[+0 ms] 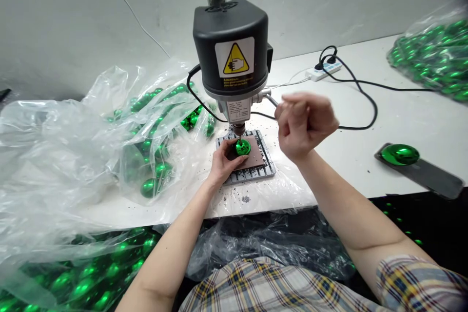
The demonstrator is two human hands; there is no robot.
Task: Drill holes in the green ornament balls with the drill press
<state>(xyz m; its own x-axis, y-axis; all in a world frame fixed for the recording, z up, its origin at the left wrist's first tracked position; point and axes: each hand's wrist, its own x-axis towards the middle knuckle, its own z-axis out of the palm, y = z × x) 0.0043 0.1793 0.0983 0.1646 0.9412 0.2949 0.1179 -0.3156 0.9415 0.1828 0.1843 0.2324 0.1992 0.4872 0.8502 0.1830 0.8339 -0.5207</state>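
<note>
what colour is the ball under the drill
The ball is shiny metallic green, clearest in the head view.

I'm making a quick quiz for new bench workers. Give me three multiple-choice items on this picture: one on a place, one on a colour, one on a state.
1. Where is the left hand?
A) On the power strip
B) On the green ball on the base
C) On the dark slab

2. What colour is the warning triangle on the drill press?
A) Red
B) Blue
C) Yellow

3. How is the right hand?
A) Raised and curled
B) Flat on the table
C) Gripping the ball

Answers:
1. B, the hand cups the ball under the drill.
2. C, the triangle is yellow with a black border.
3. A, its fingers curl in the air beside the drill.
</note>
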